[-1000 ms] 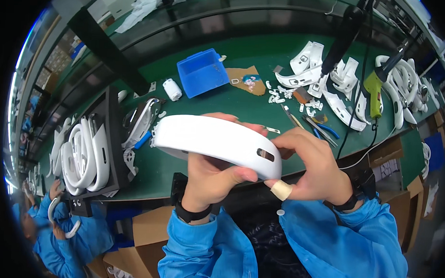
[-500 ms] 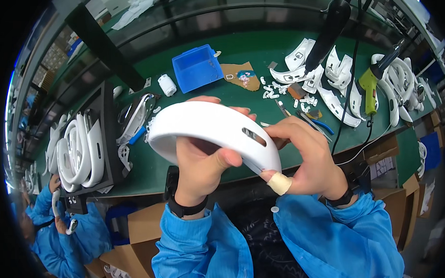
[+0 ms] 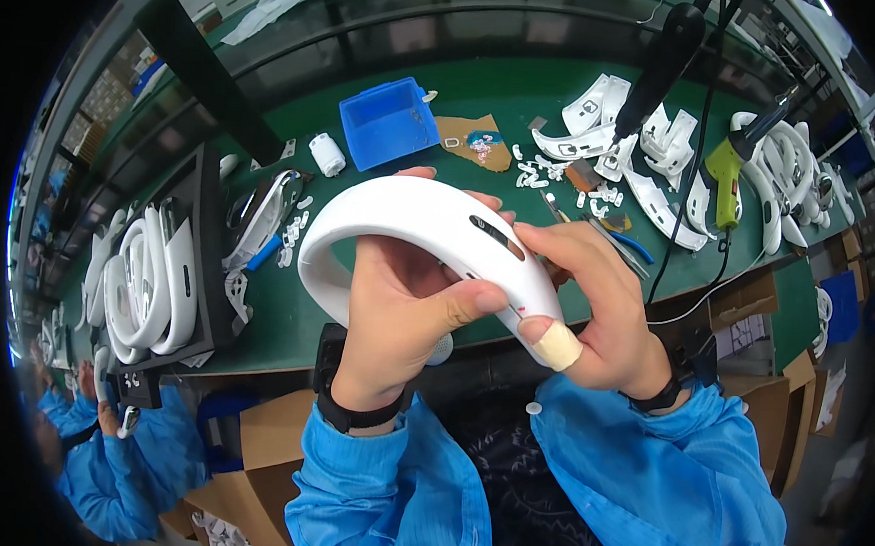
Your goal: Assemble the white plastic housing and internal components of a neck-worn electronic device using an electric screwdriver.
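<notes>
A white neck fan [image 3: 402, 201], a curved glossy plastic band, is held up above the bench's front edge. My left hand [image 3: 402, 310] grips it from inside the curve, with the thumb on the near wall and fingertips over the far edge. My right hand [image 3: 607, 310] pinches its right end, the index finger near the dark oblong slot [image 3: 498, 239]. The right thumb wears a beige finger wrap [image 3: 555, 346] and presses beside a small reddish mark on the white wall. Part of a round, perforated grey piece [image 3: 441, 349] shows below my left thumb.
On the green bench [image 3: 297, 350] are a blue bin [image 3: 389, 164], a white bottle [image 3: 326, 155], white shell parts [image 3: 660, 207] and small clips. A black screwdriver [image 3: 651, 87] hangs at right near a yellow-green tool [image 3: 723, 183]. Black tray [image 3: 213, 263] holds finished-looking bands; a co-worker's blue sleeve [image 3: 136, 475] shows lower left.
The neck fan has tilted, its right end now lower and more of its inner opening showing. My left thumb has slid toward the right end; my right index finger has moved closer to the slot.
</notes>
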Demonstrator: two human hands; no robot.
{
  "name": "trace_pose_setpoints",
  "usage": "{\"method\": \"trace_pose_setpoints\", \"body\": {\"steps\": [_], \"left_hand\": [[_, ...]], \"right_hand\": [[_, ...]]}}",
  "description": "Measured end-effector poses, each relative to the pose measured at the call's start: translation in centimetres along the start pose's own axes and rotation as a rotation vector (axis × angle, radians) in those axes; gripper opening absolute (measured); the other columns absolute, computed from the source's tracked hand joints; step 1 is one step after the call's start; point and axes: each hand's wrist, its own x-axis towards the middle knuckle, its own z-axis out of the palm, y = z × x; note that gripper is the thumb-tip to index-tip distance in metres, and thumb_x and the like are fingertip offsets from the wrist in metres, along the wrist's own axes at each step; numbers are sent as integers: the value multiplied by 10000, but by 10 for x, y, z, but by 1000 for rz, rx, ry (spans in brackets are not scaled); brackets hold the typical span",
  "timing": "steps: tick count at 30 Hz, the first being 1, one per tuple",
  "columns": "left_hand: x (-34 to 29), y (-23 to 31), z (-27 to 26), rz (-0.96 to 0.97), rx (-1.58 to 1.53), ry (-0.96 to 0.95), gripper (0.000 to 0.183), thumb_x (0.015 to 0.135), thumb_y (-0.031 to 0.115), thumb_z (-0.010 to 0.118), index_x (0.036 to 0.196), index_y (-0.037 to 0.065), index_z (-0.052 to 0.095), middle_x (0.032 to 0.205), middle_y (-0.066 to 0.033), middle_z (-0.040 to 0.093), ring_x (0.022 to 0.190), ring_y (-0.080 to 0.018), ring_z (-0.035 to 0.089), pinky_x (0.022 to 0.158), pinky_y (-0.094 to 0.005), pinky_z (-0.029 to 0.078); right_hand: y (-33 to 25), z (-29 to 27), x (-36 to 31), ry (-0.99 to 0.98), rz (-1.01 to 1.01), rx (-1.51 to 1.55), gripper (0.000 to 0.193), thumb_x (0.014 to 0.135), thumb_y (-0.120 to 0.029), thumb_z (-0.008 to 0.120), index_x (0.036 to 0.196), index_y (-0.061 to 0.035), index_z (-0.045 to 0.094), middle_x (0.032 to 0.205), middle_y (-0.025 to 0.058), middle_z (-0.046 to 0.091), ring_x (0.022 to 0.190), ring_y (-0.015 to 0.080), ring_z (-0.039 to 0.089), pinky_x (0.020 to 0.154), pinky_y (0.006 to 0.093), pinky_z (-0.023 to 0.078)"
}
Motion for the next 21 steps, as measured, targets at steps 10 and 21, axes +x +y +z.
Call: {"method": "trace_pose_setpoints", "body": {"steps": [10, 21], "left_hand": [[-1, 4, 7, -28, 178, 134, 742, 777, 7, 853, 1361, 0, 396, 1225, -151, 590, 1115, -240, 632, 969, -385, 539], [-2, 12, 13, 110, 328, 159, 616, 793, -4, 832, 1295, -19, 475, 1195, -157, 623, 1080, -233, 635, 964, -371, 521]], "right_hand": [[-6, 0, 1, 122, -82, -309, 379, 782, -73, 770, 1138, 5, 663, 1093, 173, 691, 851, 318, 669, 714, 384, 547], [-15, 2, 3, 107, -293, -591, 255, 731, -52, 766, 969, 13, 701, 926, 122, 713, 705, 249, 647, 582, 339, 473]]}}
